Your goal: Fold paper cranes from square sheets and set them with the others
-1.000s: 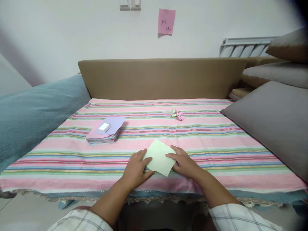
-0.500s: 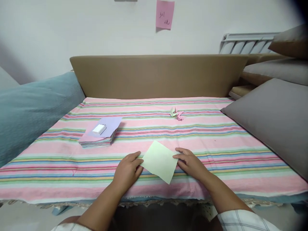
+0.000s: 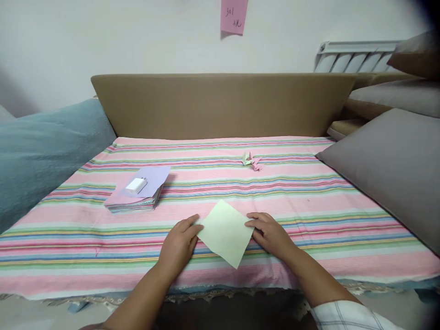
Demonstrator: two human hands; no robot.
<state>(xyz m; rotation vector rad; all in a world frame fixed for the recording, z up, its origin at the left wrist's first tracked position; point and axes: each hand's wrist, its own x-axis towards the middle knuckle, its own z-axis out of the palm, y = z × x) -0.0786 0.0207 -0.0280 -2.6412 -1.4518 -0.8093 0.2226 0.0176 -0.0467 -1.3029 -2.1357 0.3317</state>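
pale green paper (image 3: 226,233) lies flat, corner toward the person, left hand (image 3: 179,243) and right hand (image 3: 271,233) pinching its side corners; folded pieces (image 3: 252,161) beyond.

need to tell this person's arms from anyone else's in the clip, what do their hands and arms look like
Both the left hand and right hand are bare; a white sleeve with thin dark checks shows on the right arm.

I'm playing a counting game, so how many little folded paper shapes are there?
2: a pale green one and a pink one, side by side on the striped cloth. The pillows could hide more.
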